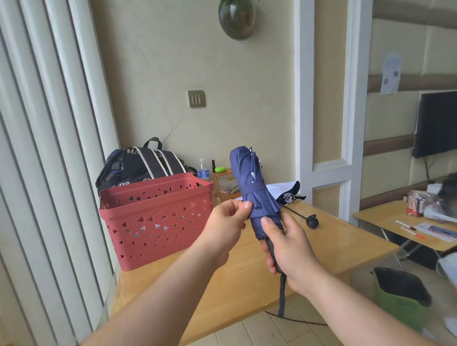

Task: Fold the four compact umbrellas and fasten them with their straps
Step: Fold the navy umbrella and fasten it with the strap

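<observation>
The right hand (289, 251) wraps its grip round the handle of a folded navy umbrella (254, 190), hiding most of that handle. The left hand (226, 224) pinches the strap (251, 190) at its waist. Behind, one unfolded umbrella (291, 196) lies half-hidden on the surface (226, 284); one red basket (156, 216) conceals its contents.

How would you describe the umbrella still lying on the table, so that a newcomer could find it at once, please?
Start at the red basket on the wooden table and look right, past the blue umbrella held in both hands. The other umbrella lies behind it, unfolded, with white-and-dark fabric and a thin shaft ending in a round black knob.
</observation>
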A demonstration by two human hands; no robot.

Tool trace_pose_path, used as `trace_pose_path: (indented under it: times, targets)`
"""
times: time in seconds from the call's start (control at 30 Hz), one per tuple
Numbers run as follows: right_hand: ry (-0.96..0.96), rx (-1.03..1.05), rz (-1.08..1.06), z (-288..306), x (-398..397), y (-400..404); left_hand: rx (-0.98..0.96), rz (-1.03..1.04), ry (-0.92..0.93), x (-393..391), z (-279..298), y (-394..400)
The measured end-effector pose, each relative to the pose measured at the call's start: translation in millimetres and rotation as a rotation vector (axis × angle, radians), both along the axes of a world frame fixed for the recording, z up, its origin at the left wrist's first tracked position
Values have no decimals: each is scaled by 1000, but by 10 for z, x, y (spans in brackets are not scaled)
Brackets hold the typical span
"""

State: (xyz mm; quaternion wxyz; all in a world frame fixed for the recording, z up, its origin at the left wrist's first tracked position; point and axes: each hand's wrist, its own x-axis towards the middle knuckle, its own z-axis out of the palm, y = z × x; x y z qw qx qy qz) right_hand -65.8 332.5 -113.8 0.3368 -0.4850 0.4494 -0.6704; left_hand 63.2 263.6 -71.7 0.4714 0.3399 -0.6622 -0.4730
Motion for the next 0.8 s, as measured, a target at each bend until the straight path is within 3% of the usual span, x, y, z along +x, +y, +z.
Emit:
trace_pose_path:
  times: [0.37, 0.5, 0.7, 0.8]
  targets:
    - [-259, 114, 253, 85, -55, 92, 66, 27, -2, 60, 20, -43]
    - [-199, 348, 307, 151, -85, 120, 25, -49, -8, 93, 67, -34]
    - [-94, 205, 124, 60, -38, -21, -56, 23, 163, 92, 34, -83]
    - [-8, 122, 6, 24, -25, -32, -53, 36, 149, 70, 19, -75]
